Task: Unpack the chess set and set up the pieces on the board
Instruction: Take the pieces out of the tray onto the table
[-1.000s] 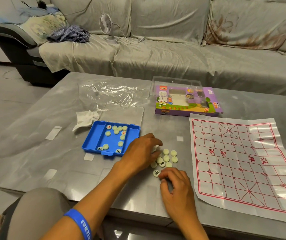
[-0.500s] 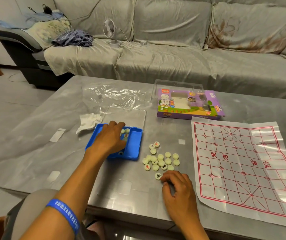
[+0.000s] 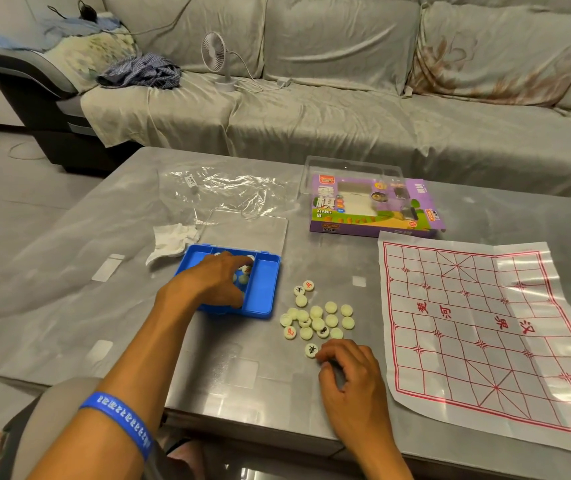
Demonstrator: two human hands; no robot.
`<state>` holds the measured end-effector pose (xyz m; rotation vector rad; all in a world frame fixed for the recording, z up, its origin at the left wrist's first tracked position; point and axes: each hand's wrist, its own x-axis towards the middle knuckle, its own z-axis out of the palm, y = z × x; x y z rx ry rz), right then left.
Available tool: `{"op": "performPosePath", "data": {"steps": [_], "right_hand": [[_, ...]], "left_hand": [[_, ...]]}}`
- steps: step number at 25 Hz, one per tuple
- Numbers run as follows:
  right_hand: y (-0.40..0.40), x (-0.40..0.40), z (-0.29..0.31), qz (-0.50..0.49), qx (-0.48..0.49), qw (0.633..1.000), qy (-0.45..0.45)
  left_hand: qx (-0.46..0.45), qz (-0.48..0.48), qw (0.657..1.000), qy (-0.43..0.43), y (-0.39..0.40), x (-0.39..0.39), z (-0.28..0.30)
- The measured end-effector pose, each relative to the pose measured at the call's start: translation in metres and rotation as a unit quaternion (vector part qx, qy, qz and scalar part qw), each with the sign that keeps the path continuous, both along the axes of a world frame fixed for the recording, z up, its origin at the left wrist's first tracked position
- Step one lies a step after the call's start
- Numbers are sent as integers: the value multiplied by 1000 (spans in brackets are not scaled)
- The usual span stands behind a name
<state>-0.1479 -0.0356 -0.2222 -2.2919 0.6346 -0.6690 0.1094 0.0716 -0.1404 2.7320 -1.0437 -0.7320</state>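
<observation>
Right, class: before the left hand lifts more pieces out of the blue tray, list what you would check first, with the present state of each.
1. Left hand inside the blue tray: ok.
2. Pieces left in the tray: ok, a few show by the fingers.
3. Fingers closed on a piece: cannot tell.
4. Bare table beside the pile of pieces: ok.
5. Paper board unfolded, no pieces on it: ok.
6. Right hand off the board: ok.
</observation>
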Motion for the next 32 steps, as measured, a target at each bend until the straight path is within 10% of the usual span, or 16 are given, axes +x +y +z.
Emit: {"op": "performPosePath", "data": {"steps": [32], "right_hand": [[0,0,3,3,3,1000,-6]], "left_hand": [[-148,101,979,-92,-7,-12,-11]]}}
